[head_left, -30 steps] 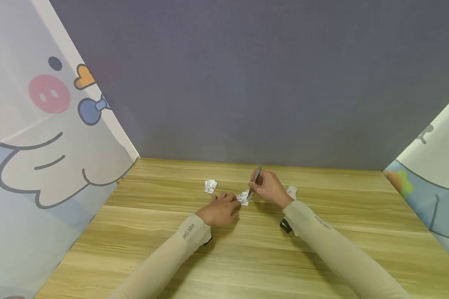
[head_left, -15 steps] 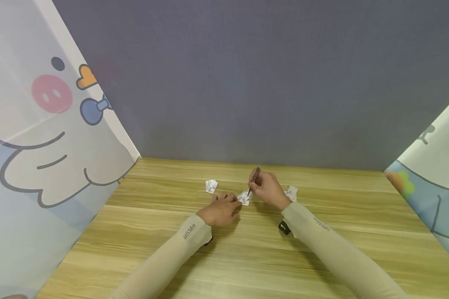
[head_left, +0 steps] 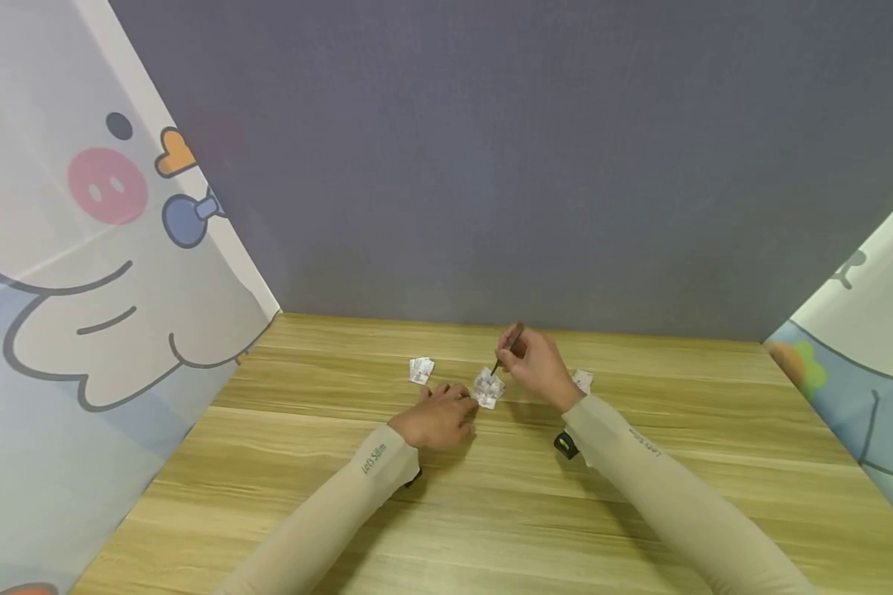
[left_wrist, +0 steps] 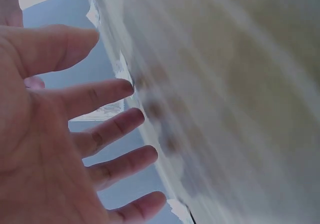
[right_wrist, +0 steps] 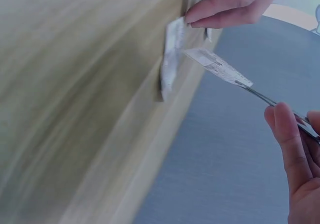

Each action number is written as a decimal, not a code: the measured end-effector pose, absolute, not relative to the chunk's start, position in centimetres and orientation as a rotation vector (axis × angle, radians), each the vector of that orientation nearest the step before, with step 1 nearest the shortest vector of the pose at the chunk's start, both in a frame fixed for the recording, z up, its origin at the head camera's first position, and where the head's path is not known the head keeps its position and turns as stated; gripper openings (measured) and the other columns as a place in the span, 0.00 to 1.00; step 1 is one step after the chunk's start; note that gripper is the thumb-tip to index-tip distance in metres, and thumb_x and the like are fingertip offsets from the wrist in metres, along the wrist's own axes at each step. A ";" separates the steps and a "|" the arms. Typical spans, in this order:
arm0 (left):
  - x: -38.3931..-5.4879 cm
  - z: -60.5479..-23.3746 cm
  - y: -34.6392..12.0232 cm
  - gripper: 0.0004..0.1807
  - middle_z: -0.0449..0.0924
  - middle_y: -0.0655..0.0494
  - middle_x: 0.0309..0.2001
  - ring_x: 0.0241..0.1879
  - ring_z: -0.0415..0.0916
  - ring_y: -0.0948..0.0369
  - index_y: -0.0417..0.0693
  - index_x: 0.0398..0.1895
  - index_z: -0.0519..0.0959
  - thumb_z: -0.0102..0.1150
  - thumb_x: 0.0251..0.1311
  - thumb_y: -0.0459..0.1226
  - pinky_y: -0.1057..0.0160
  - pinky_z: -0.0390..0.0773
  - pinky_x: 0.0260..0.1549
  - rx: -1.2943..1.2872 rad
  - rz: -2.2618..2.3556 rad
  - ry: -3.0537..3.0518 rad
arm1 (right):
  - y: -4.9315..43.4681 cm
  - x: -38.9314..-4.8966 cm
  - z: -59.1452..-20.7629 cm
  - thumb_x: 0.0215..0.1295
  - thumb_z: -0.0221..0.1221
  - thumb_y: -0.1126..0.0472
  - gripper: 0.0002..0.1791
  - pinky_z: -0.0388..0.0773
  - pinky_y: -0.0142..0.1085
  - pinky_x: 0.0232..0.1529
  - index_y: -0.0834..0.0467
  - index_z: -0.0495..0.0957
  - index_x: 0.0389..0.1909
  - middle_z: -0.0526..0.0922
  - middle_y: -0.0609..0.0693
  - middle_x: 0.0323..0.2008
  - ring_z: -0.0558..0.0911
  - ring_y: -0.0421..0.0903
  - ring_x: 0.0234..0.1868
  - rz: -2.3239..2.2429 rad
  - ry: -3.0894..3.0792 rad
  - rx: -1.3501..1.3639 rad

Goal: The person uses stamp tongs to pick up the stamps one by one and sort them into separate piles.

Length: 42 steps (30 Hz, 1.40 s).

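Note:
In the right wrist view, my right hand pinches metal tweezers. Their tips grip one end of a small white printed slip, lifted off the table and tilted. Below it lies a pile of similar slips, in the middle of the table in the head view. My left hand rests with fingers spread at the left side of that pile, its index fingertip touching a slip's edge. Seen from the left wrist, the palm holds nothing and the fingertips reach down to the tabletop.
A second group of slips lies beyond my left hand. More slips lie right of my right hand, partly hidden by the wrist. The wooden table ends at a grey panel, with cartoon-printed sheets on both sides.
The tweezers' tips were down at the middle pile and have risen slightly with a slip between them. My right hand has moved slightly up and away. My left hand stays in place.

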<state>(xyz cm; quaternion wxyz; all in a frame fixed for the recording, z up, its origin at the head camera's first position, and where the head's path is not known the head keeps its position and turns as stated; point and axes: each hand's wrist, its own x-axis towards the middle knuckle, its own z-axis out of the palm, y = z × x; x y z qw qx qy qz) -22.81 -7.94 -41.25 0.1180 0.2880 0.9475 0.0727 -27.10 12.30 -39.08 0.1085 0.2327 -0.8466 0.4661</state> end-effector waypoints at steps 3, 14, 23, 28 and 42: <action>-23.0 -40.9 -8.4 0.24 0.62 0.54 0.64 0.63 0.56 0.53 0.52 0.65 0.69 0.49 0.69 0.48 0.42 0.55 0.58 0.813 0.242 2.780 | 11.9 -27.4 -38.8 0.63 0.59 0.70 0.05 0.79 0.34 0.24 0.57 0.74 0.33 0.80 0.53 0.27 0.82 0.49 0.26 1.381 -2.425 0.719; -23.5 -40.1 -10.9 0.26 0.58 0.49 0.66 0.65 0.53 0.49 0.45 0.65 0.67 0.49 0.69 0.46 0.38 0.54 0.58 0.708 0.323 2.850 | 9.4 -29.0 -38.7 0.63 0.58 0.69 0.05 0.80 0.34 0.25 0.57 0.75 0.31 0.80 0.54 0.25 0.82 0.48 0.24 1.448 -2.354 0.720; -24.0 -40.2 -12.7 0.28 0.60 0.49 0.65 0.64 0.54 0.48 0.43 0.67 0.65 0.50 0.68 0.47 0.40 0.54 0.58 0.574 0.326 2.906 | 6.5 -30.1 -38.9 0.62 0.59 0.69 0.04 0.80 0.37 0.26 0.57 0.75 0.31 0.80 0.57 0.26 0.83 0.53 0.26 1.569 -2.362 0.646; -24.0 -40.0 -13.1 0.29 0.58 0.46 0.66 0.65 0.52 0.46 0.43 0.67 0.64 0.50 0.68 0.47 0.38 0.53 0.59 0.497 0.314 2.925 | 4.8 -30.5 -39.4 0.64 0.57 0.68 0.05 0.79 0.34 0.24 0.57 0.74 0.30 0.79 0.56 0.25 0.81 0.49 0.24 1.540 -2.403 0.664; -24.5 -40.6 -13.5 0.26 0.58 0.49 0.68 0.66 0.51 0.46 0.47 0.66 0.67 0.49 0.68 0.48 0.36 0.49 0.59 0.415 0.212 2.904 | 1.9 -32.0 -40.3 0.63 0.59 0.69 0.06 0.78 0.34 0.22 0.57 0.74 0.29 0.79 0.52 0.22 0.81 0.46 0.22 1.526 -2.515 0.581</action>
